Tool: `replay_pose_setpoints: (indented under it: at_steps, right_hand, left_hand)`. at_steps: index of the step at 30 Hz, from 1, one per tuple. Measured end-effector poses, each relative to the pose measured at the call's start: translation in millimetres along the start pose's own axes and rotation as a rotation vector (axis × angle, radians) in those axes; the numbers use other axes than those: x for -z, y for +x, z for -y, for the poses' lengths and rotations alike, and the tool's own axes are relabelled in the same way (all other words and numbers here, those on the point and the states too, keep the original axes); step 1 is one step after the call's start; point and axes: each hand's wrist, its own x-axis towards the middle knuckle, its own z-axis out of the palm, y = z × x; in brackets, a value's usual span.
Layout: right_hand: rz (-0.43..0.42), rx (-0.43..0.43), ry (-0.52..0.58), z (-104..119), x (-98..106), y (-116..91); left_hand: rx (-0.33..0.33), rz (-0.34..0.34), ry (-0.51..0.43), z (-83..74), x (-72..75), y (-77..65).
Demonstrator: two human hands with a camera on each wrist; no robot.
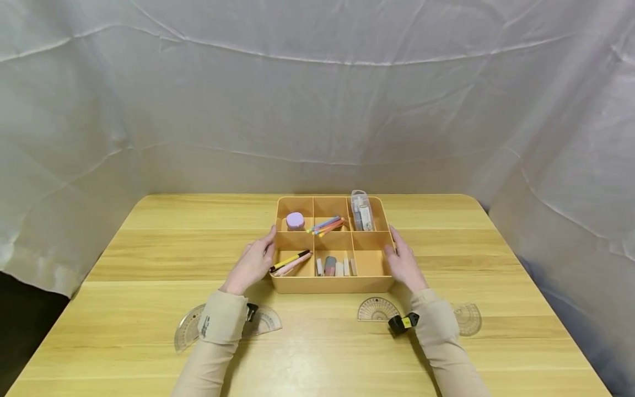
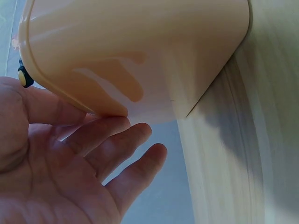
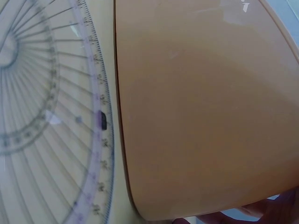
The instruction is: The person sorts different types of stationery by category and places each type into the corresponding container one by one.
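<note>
A peach-orange desk organizer (image 1: 332, 285) with several compartments sits on the table. At its left side wall is my left hand (image 1: 251, 263); in the left wrist view the thumb side is at the rim and fingertips (image 2: 140, 133) lie along the outer wall, the other fingers loosely spread. My right hand (image 1: 404, 264) grips the right wall, thumb over the rim into the front-right compartment, fingers outside; in the right wrist view the wall hides most of it. Inside are a yellow-black pen (image 1: 290, 261), a pink pen (image 1: 292, 266), a grey-and-red eraser (image 1: 329, 266) and pale small blocks (image 1: 339, 269).
The back row holds a lilac round-cornered object (image 1: 295, 221), several colourful pens (image 1: 326, 225) and a clear case (image 1: 362, 212). Clear protractors lie near the forearms, one at left (image 1: 189, 328), another at right (image 1: 377, 310). Grey cloth (image 1: 317, 110) hangs behind the table (image 1: 317, 353).
</note>
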Motion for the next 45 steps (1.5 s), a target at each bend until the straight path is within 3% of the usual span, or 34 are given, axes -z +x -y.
replay_pose_setpoints:
  at_steps: [17,24,34,45]
  right_hand:
    - [0.033,-0.005,-0.006,5,2,2]
    - [0.039,-0.013,0.057,8,10,-3]
    - [0.111,0.011,0.047,-4,28,-25]
    - [0.230,0.140,-0.026,-19,47,-57]
  left_hand:
    - [0.009,-0.011,-0.052,4.3,-0.9,-1.1]
    - [0.026,0.003,-0.051,4.3,-0.3,-1.4]
    - [0.016,-0.013,-0.008,2.8,-3.1,-1.3]
    - [-0.002,-0.022,-0.010,-0.1,-4.4,-1.8]
